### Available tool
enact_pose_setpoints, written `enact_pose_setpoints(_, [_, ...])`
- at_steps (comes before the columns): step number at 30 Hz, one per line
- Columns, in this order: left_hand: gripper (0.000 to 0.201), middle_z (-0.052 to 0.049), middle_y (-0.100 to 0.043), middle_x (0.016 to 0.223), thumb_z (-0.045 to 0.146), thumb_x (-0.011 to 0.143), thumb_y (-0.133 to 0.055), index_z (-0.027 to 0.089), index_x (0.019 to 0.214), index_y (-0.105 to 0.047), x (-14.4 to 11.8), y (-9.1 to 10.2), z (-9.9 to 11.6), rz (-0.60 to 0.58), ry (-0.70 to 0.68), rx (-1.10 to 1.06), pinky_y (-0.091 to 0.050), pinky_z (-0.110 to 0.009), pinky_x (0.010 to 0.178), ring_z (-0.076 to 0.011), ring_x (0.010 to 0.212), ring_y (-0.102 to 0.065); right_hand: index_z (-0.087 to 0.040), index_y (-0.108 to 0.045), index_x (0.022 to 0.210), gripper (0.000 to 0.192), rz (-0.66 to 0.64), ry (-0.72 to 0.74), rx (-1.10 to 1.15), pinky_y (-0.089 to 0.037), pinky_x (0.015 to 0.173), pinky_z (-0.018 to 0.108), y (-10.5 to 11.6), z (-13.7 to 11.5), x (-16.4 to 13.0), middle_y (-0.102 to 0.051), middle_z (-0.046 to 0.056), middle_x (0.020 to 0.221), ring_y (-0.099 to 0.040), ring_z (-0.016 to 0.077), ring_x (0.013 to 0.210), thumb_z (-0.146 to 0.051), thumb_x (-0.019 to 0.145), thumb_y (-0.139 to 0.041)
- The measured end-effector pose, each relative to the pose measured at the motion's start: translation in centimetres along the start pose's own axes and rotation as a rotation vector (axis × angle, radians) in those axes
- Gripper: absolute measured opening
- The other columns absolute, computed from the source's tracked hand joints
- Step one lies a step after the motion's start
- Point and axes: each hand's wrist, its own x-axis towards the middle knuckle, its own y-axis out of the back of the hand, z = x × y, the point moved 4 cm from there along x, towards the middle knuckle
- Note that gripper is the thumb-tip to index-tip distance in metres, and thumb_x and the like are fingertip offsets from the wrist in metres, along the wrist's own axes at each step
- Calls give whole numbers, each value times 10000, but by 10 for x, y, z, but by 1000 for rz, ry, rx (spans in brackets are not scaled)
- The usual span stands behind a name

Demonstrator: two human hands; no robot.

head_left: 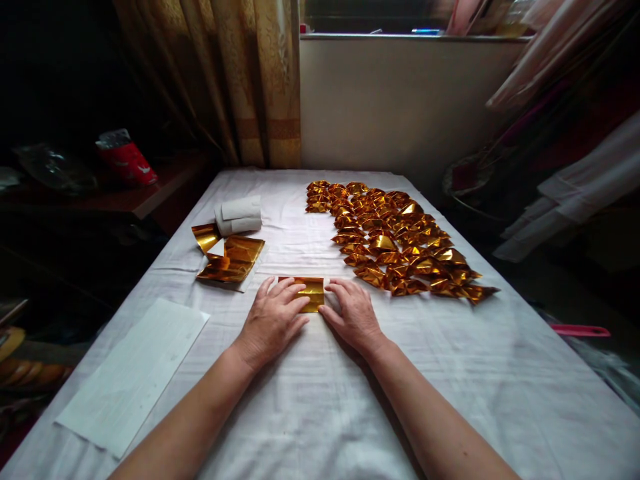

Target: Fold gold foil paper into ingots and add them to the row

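Partly under my flat, outspread left grip (274, 312) and beside my loosely spread right grip (354, 313) lies a small, shiny gold foil rectangle (316, 291) on white cloth (310, 393), which I judge light, slippery and easily creased, best held by its short ends.

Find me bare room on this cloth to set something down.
White cloth lies bare between the pale roll and gold folded pieces, and, nearer, right of the right hand. Crowded: far right, with those pieces; left, with the roll, gold sheets and white sheet.
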Motion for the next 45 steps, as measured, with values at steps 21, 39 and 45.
enact_pose_setpoints(21, [326,-87,-712,1132,437,818,-707,206,1044,-666,11,-15,-8,-40,-47,30,-441,-403,946,-243,1030,-646,-244,-729,892,152,-20,-27,93,-419,948,433,9,0,1,-677,80,1177,-560,257,1156,-236,867,-579])
enact_pose_setpoints(39, [217,-58,-706,1116,345,868,-660,224,1048,-665,10,-23,-10,-21,-8,31,-453,-394,902,-233,1006,-627,-244,-677,1103,270,-72,-155,-21,-401,983,501,-9,5,28,-581,123,1315,-474,310,1257,-268,852,-577])
enact_pose_setpoints(45, [219,-63,-696,1132,331,884,-635,221,1072,-661,8,-24,-10,-13,-2,1,-456,-399,926,-230,1033,-615,-230,-678,990,183,-79,-169,14,-390,982,486,-13,-3,36,-575,120,1308,-470,296,1255,-248,843,-570])
